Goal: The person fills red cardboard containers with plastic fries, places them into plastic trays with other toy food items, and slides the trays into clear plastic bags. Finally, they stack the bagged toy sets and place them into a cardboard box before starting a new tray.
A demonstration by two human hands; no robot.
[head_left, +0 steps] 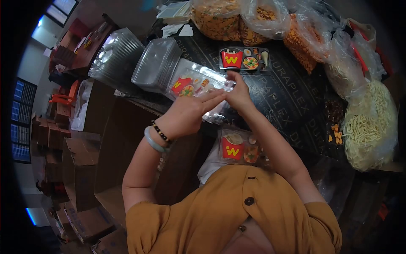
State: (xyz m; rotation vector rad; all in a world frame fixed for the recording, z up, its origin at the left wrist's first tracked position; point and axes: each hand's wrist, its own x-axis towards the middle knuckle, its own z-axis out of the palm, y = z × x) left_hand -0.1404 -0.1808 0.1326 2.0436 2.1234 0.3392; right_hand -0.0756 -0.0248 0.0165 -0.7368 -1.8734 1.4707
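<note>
1. The clear bag with the red fries-box set lies on the counter, beneath the hands; hold it flat so its pieces don't slide.
2. The left hand has its fingers extended, nearly pressed together, over the bag; light, even pressure should suit thin film.
3. The right hand meets those fingertips at three o'clock, thumb raised; I cannot tell whether its grip pinches film. Work along the edge without creasing it.
4. Avoid nudging the ribbed clear trays at ten o'clock or the second fries-box set at two.
</note>
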